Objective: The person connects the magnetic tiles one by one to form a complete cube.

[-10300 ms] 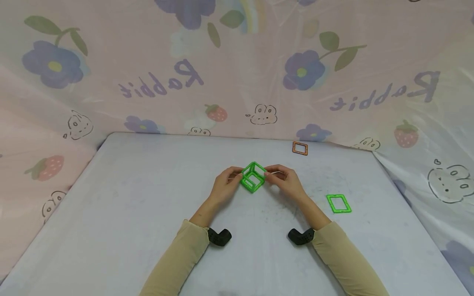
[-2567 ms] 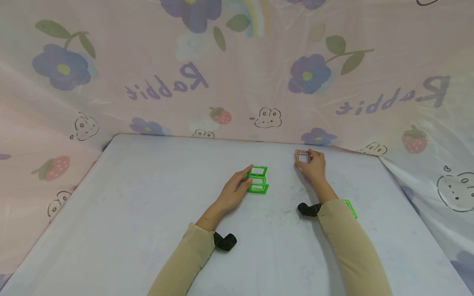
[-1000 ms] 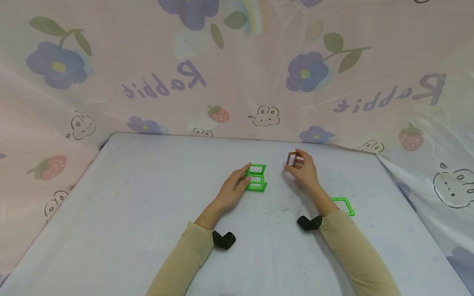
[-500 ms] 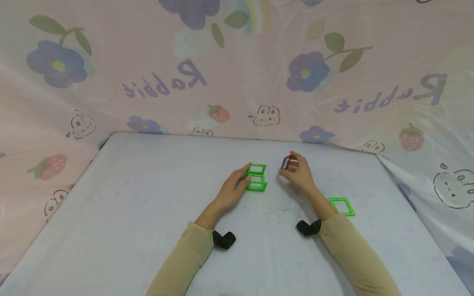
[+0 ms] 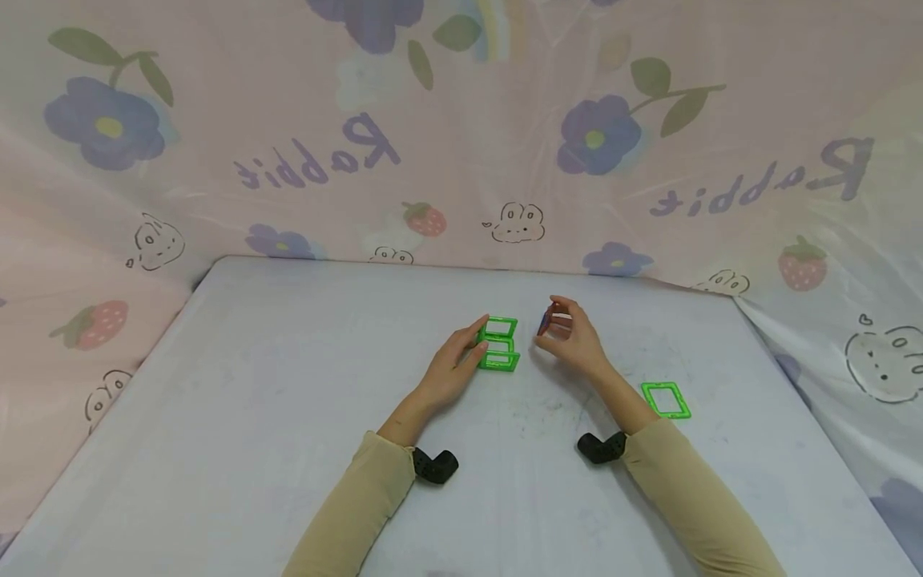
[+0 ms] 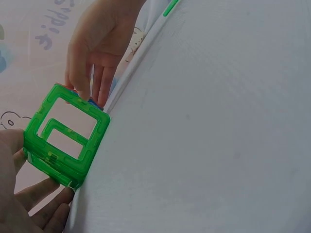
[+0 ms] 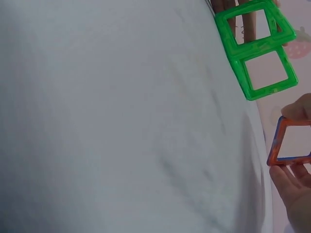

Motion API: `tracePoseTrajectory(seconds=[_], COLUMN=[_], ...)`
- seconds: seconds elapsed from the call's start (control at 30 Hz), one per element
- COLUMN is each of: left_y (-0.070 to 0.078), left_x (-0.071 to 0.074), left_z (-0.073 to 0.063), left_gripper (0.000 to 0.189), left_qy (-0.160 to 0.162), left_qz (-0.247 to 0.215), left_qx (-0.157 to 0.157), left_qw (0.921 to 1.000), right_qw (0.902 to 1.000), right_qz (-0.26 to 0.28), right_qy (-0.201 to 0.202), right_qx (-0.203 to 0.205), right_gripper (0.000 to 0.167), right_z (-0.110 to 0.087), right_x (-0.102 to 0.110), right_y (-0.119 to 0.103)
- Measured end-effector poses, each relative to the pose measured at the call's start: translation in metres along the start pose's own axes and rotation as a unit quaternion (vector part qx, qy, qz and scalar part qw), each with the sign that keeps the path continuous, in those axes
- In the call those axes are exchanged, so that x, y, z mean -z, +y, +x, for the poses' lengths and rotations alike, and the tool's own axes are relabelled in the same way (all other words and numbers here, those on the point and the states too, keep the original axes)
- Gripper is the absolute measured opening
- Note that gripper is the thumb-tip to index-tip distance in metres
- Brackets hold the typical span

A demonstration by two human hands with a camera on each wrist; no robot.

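Note:
In the head view my left hand (image 5: pixel 447 369) holds the left side of a boxy structure of joined green magnetic tiles (image 5: pixel 501 354), which stands on the table. The left wrist view shows thumb and fingers at the edges of the green tiles (image 6: pixel 95 138). My right hand (image 5: pixel 573 340) pinches an orange square magnetic tile (image 5: pixel 546 320) with a bluish edge, just right of the structure. From the right wrist camera, the orange tile (image 7: pixel 277 143) sits upright between thumb and fingertips, apart from the green tiles (image 7: pixel 257 47).
A loose green square tile (image 5: pixel 682 401) lies flat beside my right forearm. Black wrist cameras (image 5: pixel 436 466) stick out from both sleeves. A printed curtain (image 5: pixel 461 160) rises behind the white table (image 5: pixel 288 344).
Both hands held the green structure tilted earlier; it now stands turned, steadied by my left hand. My right hand has brought the orange tile from the far edge leftward toward it.

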State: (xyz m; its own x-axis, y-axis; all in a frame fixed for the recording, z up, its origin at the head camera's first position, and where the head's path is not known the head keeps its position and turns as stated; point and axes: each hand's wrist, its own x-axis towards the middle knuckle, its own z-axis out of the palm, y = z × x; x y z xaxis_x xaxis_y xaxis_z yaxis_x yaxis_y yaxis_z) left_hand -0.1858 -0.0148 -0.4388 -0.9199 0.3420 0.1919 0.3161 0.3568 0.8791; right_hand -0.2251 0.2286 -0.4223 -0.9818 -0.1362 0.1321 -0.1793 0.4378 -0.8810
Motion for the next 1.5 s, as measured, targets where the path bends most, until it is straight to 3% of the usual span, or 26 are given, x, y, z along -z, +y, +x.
tracePoseTrajectory(seconds=[0.3,0.57,1.5], left_y=[0.000,0.001,-0.001], left_x=[0.000,0.000,0.000], left_z=[0.000,0.000,0.001], left_gripper=[0.051,0.050,0.050], left_qy=[-0.001,-0.003,0.000], left_qz=[0.000,-0.001,0.002], left_qx=[0.002,0.008,0.000], left_qw=[1.0000,1.0000,1.0000], right_qw=[0.9981,0.9940,0.9847], right_qz=[0.035,0.038,-0.004], right_qy=[-0.049,-0.102,-0.161], right_qx=[-0.010,0.015,0.066], right_gripper=[0.080,0.079,0.076], right_z=[-0.006,-0.009,-0.012], right_x=[-0.002,-0.004,-0.012], right_y=[-0.006,-0.005,-0.005])
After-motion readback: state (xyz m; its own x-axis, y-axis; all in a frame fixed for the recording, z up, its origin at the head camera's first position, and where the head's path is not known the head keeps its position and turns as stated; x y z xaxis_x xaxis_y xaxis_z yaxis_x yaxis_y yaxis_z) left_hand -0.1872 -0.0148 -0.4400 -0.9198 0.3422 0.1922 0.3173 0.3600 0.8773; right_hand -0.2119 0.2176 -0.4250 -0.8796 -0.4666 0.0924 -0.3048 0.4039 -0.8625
